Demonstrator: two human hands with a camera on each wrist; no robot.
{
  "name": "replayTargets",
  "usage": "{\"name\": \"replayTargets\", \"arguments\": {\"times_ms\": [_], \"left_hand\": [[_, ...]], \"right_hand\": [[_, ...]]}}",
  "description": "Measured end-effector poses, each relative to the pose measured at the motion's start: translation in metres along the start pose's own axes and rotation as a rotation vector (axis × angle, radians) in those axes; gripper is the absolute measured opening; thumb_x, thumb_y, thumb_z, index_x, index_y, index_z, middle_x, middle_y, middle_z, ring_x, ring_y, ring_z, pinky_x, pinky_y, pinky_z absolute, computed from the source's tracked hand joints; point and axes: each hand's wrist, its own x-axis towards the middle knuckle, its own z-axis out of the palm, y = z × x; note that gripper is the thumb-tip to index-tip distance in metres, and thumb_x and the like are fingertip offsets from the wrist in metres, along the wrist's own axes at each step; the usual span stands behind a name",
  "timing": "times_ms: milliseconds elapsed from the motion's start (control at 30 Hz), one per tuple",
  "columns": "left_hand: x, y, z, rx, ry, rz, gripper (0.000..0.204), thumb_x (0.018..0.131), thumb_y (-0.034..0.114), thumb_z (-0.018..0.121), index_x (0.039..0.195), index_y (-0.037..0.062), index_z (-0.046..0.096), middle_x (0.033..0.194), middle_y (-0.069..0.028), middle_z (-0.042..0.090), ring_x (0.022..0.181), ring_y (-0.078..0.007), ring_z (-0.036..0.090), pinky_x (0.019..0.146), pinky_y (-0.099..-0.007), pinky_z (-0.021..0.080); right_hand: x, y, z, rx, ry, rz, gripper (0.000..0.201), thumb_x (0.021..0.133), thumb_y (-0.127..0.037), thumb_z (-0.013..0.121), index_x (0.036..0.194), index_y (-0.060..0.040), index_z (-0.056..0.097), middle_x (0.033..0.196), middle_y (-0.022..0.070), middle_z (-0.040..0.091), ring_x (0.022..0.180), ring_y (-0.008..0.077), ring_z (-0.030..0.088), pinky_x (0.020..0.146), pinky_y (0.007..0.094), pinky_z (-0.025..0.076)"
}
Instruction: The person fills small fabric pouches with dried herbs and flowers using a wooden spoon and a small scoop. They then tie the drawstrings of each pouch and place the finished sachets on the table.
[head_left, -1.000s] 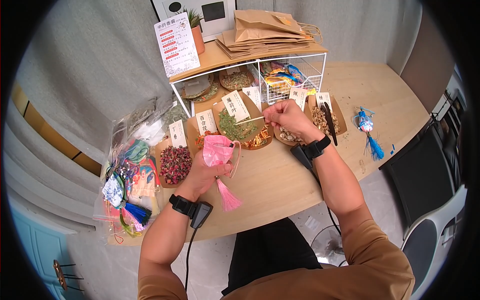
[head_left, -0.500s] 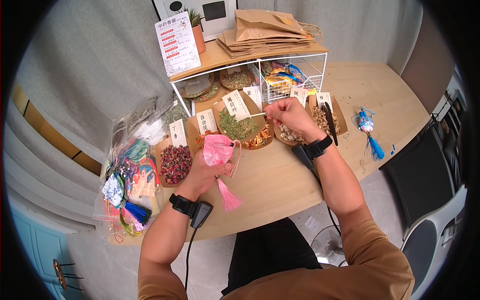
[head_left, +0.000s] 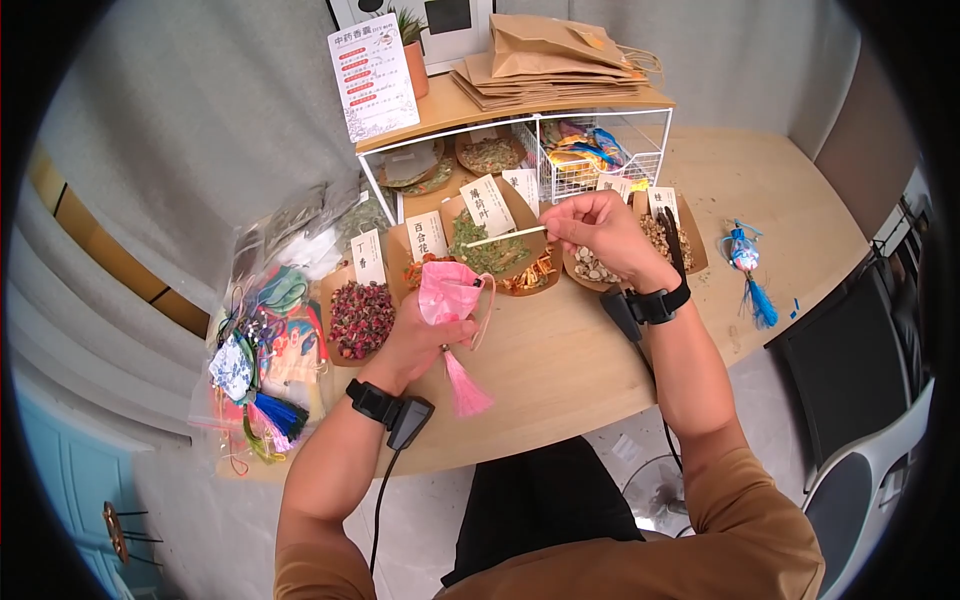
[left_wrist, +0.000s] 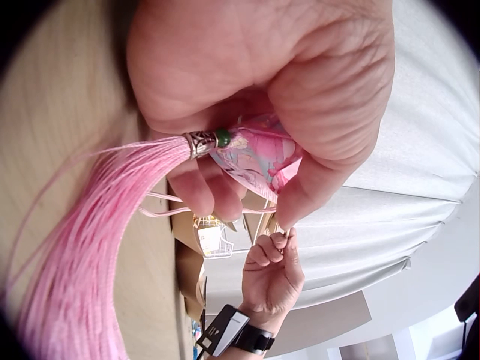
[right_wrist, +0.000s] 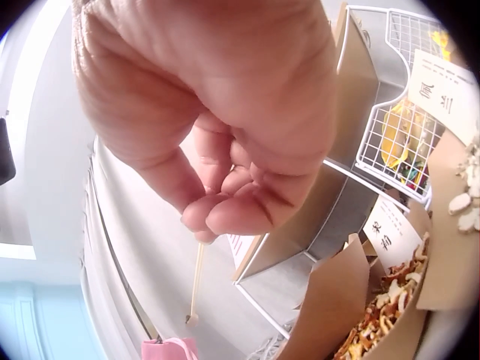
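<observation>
My left hand [head_left: 415, 335] holds a pink sachet pouch [head_left: 447, 290], its mouth upward, with a pink tassel [head_left: 468, 388] hanging below. A silver bead cap and a green bead [left_wrist: 223, 138] join tassel and pouch in the left wrist view. Between thumb and fingertips, my right hand [head_left: 605, 235] pinches a thin pale stick [head_left: 507, 236] with a small spoon-like tip [right_wrist: 192, 319]. In the head view, the stick crosses above the dried green leaves [head_left: 475, 250] in a brown paper tray. Both hands are in front of the row of trays.
Dried rosebuds [head_left: 362, 318] fill a tray at left. White slices [head_left: 590, 265] and a dark tool [head_left: 676, 240] are by the right hand. Bagged sachets [head_left: 290, 340] lie far left, a blue tasselled sachet [head_left: 743, 252] at right. Behind stands a shelf [head_left: 440, 128] with paper bags [head_left: 550, 65].
The head view has shifted slightly. More of the stick's length now shows over the green leaves than half a second ago. The left hand keeps holding the pink pouch.
</observation>
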Motion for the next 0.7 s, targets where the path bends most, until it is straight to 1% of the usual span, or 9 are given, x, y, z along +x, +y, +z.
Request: {"name": "replayTargets", "arguments": {"times_ms": [133, 233, 333, 400, 500, 600, 700], "left_hand": [[0.0, 0.0008, 0.001, -0.004, 0.001, 0.0, 0.047, 0.076, 0.003, 0.077, 0.116, 0.0054, 0.054, 0.102, -0.0045, 0.062, 0.086, -0.0158, 0.064, 0.065, -0.0286, 0.053], [-0.0012, 0.0045, 0.0047, -0.019, 0.007, -0.008, 0.049, 0.077, -0.001, 0.075, 0.121, 0.004, 0.054, 0.099, -0.0021, 0.06, 0.084, -0.012, 0.06, 0.067, -0.0285, 0.051], [0.0001, 0.0015, 0.0017, -0.013, 0.011, -0.01, 0.048, 0.075, 0.003, 0.077, 0.116, 0.0048, 0.053, 0.103, -0.0051, 0.061, 0.086, -0.0163, 0.064, 0.065, -0.0288, 0.053], [-0.0001, 0.0025, 0.0028, -0.018, 0.009, -0.005, 0.048, 0.075, 0.003, 0.077, 0.116, 0.0049, 0.053, 0.103, -0.0051, 0.061, 0.086, -0.0164, 0.064, 0.066, -0.0288, 0.053], [-0.0004, 0.0032, 0.0027, -0.019, 0.007, -0.009, 0.048, 0.075, 0.003, 0.077, 0.117, 0.0054, 0.053, 0.103, -0.0049, 0.062, 0.086, -0.0164, 0.064, 0.066, -0.0288, 0.053], [-0.0006, 0.0037, 0.003, -0.019, 0.008, -0.01, 0.048, 0.075, 0.003, 0.077, 0.116, 0.006, 0.054, 0.102, -0.0045, 0.062, 0.086, -0.0163, 0.064, 0.066, -0.0288, 0.053], [-0.0007, 0.0032, 0.0027, -0.022, 0.01, -0.008, 0.047, 0.075, 0.003, 0.078, 0.116, 0.0064, 0.054, 0.102, -0.0043, 0.062, 0.086, -0.0161, 0.064, 0.066, -0.0286, 0.053]], "right_hand": [[-0.0041, -0.0054, 0.0019, -0.067, -0.067, -0.028, 0.012, 0.087, -0.006, 0.068, 0.097, 0.0, 0.071, 0.079, 0.0023, 0.069, 0.065, 0.0029, 0.058, 0.059, 0.0183, 0.046], [-0.0048, -0.004, 0.001, -0.094, -0.101, -0.066, 0.012, 0.087, -0.004, 0.069, 0.097, 0.0006, 0.071, 0.08, 0.0029, 0.07, 0.069, 0.0032, 0.06, 0.061, 0.0185, 0.047], [-0.0041, -0.0006, 0.0017, -0.123, -0.123, -0.141, 0.012, 0.085, -0.002, 0.069, 0.096, 0.0009, 0.072, 0.078, 0.0025, 0.069, 0.071, 0.0038, 0.06, 0.062, 0.0191, 0.048], [-0.0037, 0.0006, 0.0022, -0.157, -0.148, -0.224, 0.011, 0.084, 0.0, 0.069, 0.095, 0.0003, 0.072, 0.077, 0.0022, 0.069, 0.071, 0.004, 0.06, 0.062, 0.0196, 0.048], [-0.0036, -0.0021, 0.0027, -0.307, -0.132, -0.293, 0.01, 0.083, 0.001, 0.07, 0.093, -0.001, 0.073, 0.076, 0.0021, 0.068, 0.071, 0.0038, 0.059, 0.062, 0.0201, 0.048], [-0.0027, -0.0019, 0.001, -0.402, -0.135, -0.375, 0.01, 0.083, 0.001, 0.071, 0.091, -0.0014, 0.074, 0.076, 0.002, 0.068, 0.068, 0.0041, 0.057, 0.06, 0.0206, 0.047], [-0.0029, 0.0019, 0.0039, -0.3, -0.05, -0.317, 0.01, 0.083, 0.0, 0.07, 0.091, -0.002, 0.074, 0.075, 0.0017, 0.068, 0.065, 0.0048, 0.057, 0.058, 0.0209, 0.046]]}}
